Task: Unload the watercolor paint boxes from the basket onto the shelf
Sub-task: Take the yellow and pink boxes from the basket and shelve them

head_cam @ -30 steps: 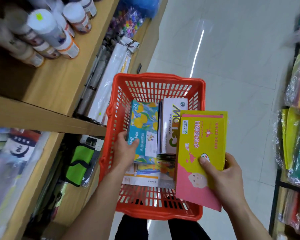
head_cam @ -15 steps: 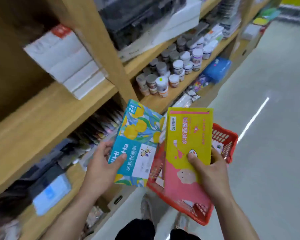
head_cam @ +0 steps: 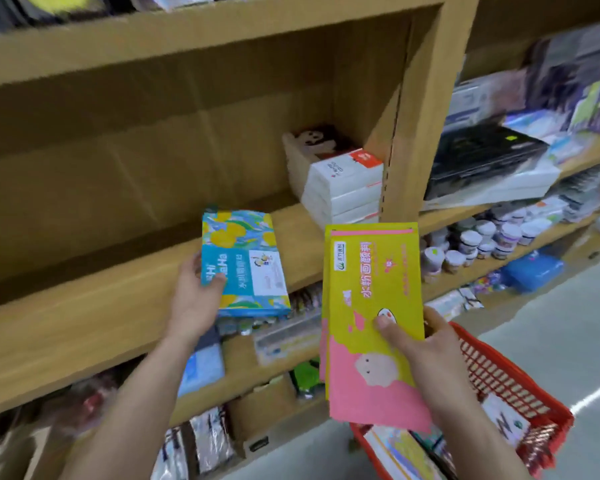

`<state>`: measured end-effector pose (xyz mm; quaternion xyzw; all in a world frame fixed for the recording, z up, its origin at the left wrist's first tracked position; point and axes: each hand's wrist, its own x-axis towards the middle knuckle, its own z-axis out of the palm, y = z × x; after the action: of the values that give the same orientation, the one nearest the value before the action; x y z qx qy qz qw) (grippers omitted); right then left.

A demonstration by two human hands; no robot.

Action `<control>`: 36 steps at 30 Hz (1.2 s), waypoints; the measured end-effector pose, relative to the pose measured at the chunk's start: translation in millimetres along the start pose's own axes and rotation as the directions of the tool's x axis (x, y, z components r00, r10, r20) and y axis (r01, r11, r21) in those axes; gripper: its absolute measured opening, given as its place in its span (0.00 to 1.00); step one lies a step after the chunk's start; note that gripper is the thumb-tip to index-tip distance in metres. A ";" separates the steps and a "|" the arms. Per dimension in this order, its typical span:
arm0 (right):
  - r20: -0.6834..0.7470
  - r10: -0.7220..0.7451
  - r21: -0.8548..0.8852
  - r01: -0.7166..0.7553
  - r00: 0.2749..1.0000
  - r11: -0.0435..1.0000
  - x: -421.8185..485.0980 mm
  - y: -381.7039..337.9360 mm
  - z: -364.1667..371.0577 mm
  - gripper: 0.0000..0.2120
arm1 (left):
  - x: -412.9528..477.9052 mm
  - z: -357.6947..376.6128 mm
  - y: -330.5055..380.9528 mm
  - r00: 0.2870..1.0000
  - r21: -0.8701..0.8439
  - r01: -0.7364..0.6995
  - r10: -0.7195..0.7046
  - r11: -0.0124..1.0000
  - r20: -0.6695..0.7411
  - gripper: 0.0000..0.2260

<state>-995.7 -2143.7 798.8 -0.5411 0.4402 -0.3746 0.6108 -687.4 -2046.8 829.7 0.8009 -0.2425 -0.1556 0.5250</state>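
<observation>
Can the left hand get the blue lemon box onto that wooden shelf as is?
Probably yes. The left hand holds the blue lemon box right at the front edge of the wooden shelf, and the board ahead looks bare. The stack of white boxes sits well to the right.

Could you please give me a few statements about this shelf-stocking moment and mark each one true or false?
1. The left hand holds the blue box with lemons at the wooden shelf. True.
2. The right hand is empty. False: its grip is on the yellow and pink box.
3. The red basket is empty. False: boxes still lie in it.
4. A stack of white boxes sits at the right end of the same shelf. True.
5. The yellow and pink box already lies on the shelf. False: it is held in the air, in front of it.
</observation>
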 end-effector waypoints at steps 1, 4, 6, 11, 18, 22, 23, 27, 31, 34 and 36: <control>0.028 -0.012 -0.010 0.013 1.000 1.000 1.8 -9.4 12.5 0.13 | 7.2 -0.6 0.1 0.998 0.077 -0.006 0.001 0.997 0.058 0.19; 0.104 -0.055 -0.015 0.057 0.993 0.998 6.1 -36.7 51.4 0.22 | 13.8 -14.1 -2.3 0.976 0.228 -0.012 -0.039 0.974 0.215 0.19; 0.136 -0.078 -0.003 0.079 0.988 0.997 10.1 -54.1 76.9 0.24 | 11.3 -33.0 -12.3 0.972 0.200 0.007 -0.054 0.980 0.230 0.21; 0.243 -0.054 -0.025 0.062 0.969 0.998 36.3 -86.1 146.3 0.17 | -7.6 -84.9 -48.9 0.977 0.015 -0.005 0.002 1.000 0.214 0.13; 0.346 0.103 -0.184 -0.040 0.932 0.982 72.0 -103.1 240.8 0.15 | -9.2 -98.5 -58.7 0.946 -0.246 -0.011 0.089 0.969 0.310 0.27; 0.282 0.165 -0.221 -0.104 0.945 0.970 96.9 -107.4 229.6 0.16 | 4.7 -72.8 -48.0 0.909 -0.248 -0.044 0.142 0.968 0.393 0.22; 0.261 0.169 -0.242 -0.105 0.950 0.965 104.4 -106.9 224.3 0.17 | 6.9 -66.5 -46.8 0.902 -0.221 -0.057 0.145 0.974 0.406 0.22; 0.169 0.149 -0.339 -0.084 0.974 0.937 129.2 -93.0 217.5 0.17 | 4.5 -45.3 -43.6 0.894 -0.048 -0.102 0.113 0.994 0.434 0.31; 0.141 0.102 -0.534 -0.012 0.985 0.846 139.4 -77.6 209.5 0.23 | -0.1 -43.8 -50.7 0.896 -0.021 -0.128 0.125 0.991 0.425 0.32; 0.143 -0.013 -0.527 0.087 0.990 0.845 134.4 -71.1 191.7 0.18 | -9.3 -46.9 -53.9 0.915 -0.047 -0.170 0.175 0.984 0.364 0.25; 0.122 -0.103 -0.453 0.148 0.987 0.879 119.6 -66.0 170.5 0.10 | -24.5 -54.0 -54.2 0.933 -0.048 -0.250 0.254 0.967 0.255 0.16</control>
<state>-794.0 -2207.8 853.0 -0.7148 0.4512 -0.2724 0.4596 -668.4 -1974.1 801.5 0.7321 -0.4087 -0.1922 0.5100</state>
